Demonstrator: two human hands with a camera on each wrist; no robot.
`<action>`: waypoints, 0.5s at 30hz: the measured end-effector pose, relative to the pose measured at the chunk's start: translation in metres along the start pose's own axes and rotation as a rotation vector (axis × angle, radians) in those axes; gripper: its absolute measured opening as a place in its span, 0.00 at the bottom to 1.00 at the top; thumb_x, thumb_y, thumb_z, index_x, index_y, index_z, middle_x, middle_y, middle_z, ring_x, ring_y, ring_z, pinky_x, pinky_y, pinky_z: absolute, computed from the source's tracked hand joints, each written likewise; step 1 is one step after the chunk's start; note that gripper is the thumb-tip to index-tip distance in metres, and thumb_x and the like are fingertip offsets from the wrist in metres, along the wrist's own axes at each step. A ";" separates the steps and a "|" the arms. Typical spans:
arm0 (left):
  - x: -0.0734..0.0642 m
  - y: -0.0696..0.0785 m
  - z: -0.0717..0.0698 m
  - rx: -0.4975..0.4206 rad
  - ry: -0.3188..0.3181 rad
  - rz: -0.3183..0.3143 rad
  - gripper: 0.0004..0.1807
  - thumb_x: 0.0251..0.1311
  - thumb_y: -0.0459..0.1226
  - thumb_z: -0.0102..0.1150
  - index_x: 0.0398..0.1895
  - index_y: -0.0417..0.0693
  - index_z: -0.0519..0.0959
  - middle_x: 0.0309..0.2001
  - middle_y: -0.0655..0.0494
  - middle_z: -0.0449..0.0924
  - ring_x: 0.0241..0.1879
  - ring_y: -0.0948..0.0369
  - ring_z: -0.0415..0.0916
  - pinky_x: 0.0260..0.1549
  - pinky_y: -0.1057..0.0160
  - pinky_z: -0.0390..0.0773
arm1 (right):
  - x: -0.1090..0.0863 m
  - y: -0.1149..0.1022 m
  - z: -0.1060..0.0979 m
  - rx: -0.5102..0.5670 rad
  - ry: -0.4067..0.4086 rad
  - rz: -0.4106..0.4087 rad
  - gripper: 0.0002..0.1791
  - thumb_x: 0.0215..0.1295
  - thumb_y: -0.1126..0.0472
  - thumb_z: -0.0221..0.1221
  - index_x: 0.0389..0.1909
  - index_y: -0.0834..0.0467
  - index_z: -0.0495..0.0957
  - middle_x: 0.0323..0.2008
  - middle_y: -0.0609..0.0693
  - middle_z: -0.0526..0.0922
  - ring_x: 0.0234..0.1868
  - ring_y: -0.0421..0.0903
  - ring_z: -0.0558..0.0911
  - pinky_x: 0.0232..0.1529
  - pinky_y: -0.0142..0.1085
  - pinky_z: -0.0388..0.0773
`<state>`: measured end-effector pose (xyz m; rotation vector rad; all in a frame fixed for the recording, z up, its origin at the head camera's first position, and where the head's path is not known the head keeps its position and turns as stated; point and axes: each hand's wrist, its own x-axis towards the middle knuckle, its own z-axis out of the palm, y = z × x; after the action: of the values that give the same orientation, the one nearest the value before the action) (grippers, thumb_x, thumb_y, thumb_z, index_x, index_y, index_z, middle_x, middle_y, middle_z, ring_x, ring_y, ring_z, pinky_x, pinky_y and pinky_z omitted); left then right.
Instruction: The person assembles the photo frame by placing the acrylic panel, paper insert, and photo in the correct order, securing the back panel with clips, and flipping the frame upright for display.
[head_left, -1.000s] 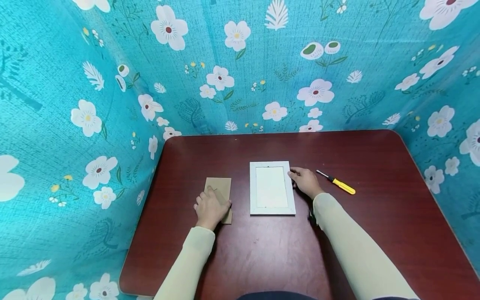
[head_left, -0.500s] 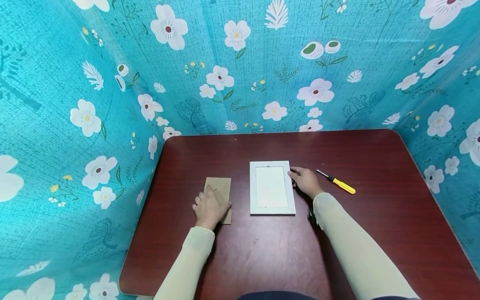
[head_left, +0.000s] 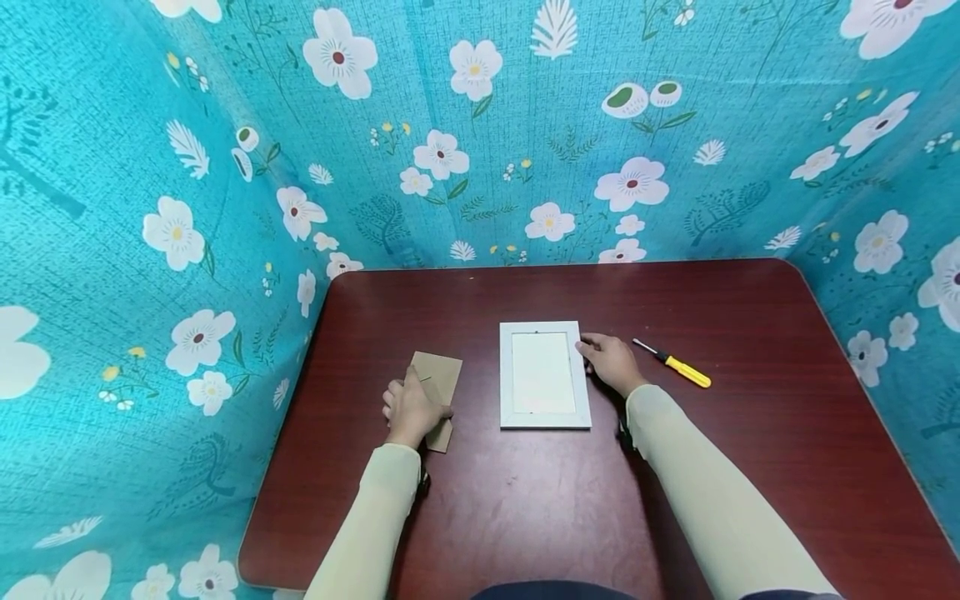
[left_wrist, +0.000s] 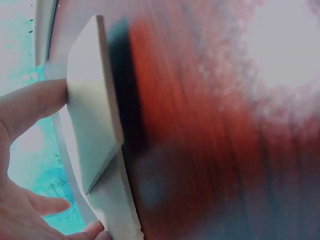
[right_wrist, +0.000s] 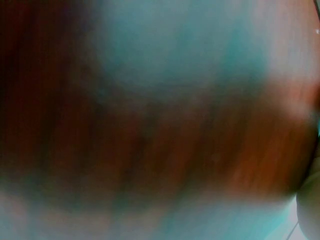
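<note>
Cardboard point(head_left: 444, 375) sits in your left grip point(head_left: 411, 407), pinched between thumb and fingers, which hide much of its left side from the head view. Your left wrist view alone shows the thickness of its slant-ended flap point(left_wrist: 95, 110). Your right grip point(head_left: 611, 365) touches the frame point(head_left: 545, 421) just to its left; its lower fingers are hidden, and the right wrist view is mostly blur, so you can't tell whether they pinch. Right of that grip, a screwdriver point(head_left: 686, 372) lies on the bench point(head_left: 480, 508).
</note>
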<state>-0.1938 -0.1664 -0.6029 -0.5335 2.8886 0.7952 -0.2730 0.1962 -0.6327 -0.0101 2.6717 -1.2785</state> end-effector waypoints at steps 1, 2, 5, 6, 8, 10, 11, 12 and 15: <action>0.001 -0.001 -0.001 -0.004 -0.007 -0.001 0.68 0.28 0.45 0.85 0.76 0.46 0.53 0.59 0.32 0.60 0.57 0.38 0.55 0.50 0.38 0.61 | 0.000 0.000 0.000 -0.002 0.002 -0.001 0.27 0.73 0.47 0.53 0.64 0.61 0.72 0.21 0.49 0.80 0.24 0.46 0.80 0.48 0.48 0.70; 0.002 -0.001 -0.001 -0.002 -0.013 -0.002 0.68 0.27 0.45 0.85 0.76 0.47 0.52 0.59 0.31 0.60 0.57 0.38 0.54 0.50 0.38 0.61 | 0.001 0.000 0.000 -0.005 0.003 -0.003 0.27 0.73 0.47 0.53 0.64 0.61 0.72 0.21 0.49 0.80 0.24 0.46 0.80 0.48 0.48 0.70; 0.005 -0.004 -0.003 0.013 -0.012 0.012 0.71 0.25 0.46 0.86 0.77 0.49 0.51 0.59 0.30 0.59 0.57 0.37 0.55 0.50 0.39 0.59 | 0.001 -0.001 0.000 -0.009 0.010 -0.006 0.27 0.73 0.47 0.53 0.64 0.61 0.73 0.20 0.49 0.80 0.24 0.46 0.80 0.48 0.48 0.70; 0.006 -0.005 -0.003 0.023 -0.007 0.019 0.71 0.24 0.46 0.86 0.77 0.49 0.51 0.59 0.30 0.59 0.57 0.37 0.55 0.50 0.41 0.58 | 0.002 -0.001 0.000 -0.011 0.009 -0.008 0.27 0.73 0.47 0.53 0.63 0.61 0.73 0.20 0.49 0.80 0.24 0.46 0.80 0.48 0.48 0.70; 0.007 -0.006 -0.004 0.042 -0.001 0.035 0.73 0.23 0.47 0.87 0.77 0.50 0.50 0.58 0.29 0.61 0.55 0.37 0.55 0.50 0.42 0.56 | 0.002 0.000 0.000 -0.011 0.011 -0.012 0.27 0.73 0.47 0.53 0.63 0.61 0.73 0.20 0.49 0.80 0.24 0.46 0.80 0.48 0.47 0.70; 0.007 -0.006 -0.005 0.058 0.006 0.046 0.75 0.22 0.48 0.87 0.77 0.50 0.48 0.55 0.30 0.63 0.53 0.38 0.56 0.49 0.43 0.54 | 0.002 0.000 0.001 -0.017 0.014 -0.019 0.27 0.73 0.47 0.53 0.63 0.62 0.73 0.20 0.49 0.80 0.24 0.45 0.80 0.48 0.48 0.70; 0.007 -0.006 -0.006 0.066 0.006 0.048 0.76 0.21 0.49 0.87 0.78 0.51 0.48 0.54 0.31 0.64 0.53 0.38 0.56 0.49 0.42 0.53 | 0.002 0.001 0.001 -0.020 0.015 -0.020 0.27 0.73 0.47 0.53 0.63 0.62 0.73 0.20 0.49 0.80 0.24 0.45 0.80 0.48 0.48 0.70; 0.006 -0.006 -0.007 0.073 0.006 0.050 0.76 0.21 0.49 0.87 0.78 0.50 0.47 0.53 0.31 0.65 0.52 0.38 0.56 0.50 0.42 0.53 | 0.002 0.002 0.002 -0.022 0.016 -0.021 0.27 0.73 0.47 0.53 0.63 0.62 0.73 0.20 0.49 0.80 0.24 0.45 0.80 0.48 0.48 0.70; 0.005 -0.005 -0.010 0.092 0.003 0.049 0.78 0.21 0.51 0.86 0.78 0.51 0.44 0.51 0.32 0.65 0.52 0.38 0.55 0.54 0.39 0.49 | 0.002 0.002 0.003 -0.020 0.019 -0.017 0.27 0.73 0.47 0.53 0.63 0.61 0.73 0.20 0.49 0.80 0.24 0.46 0.79 0.48 0.47 0.70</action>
<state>-0.1968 -0.1770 -0.5979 -0.4564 2.9342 0.6636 -0.2748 0.1952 -0.6361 -0.0234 2.7058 -1.2630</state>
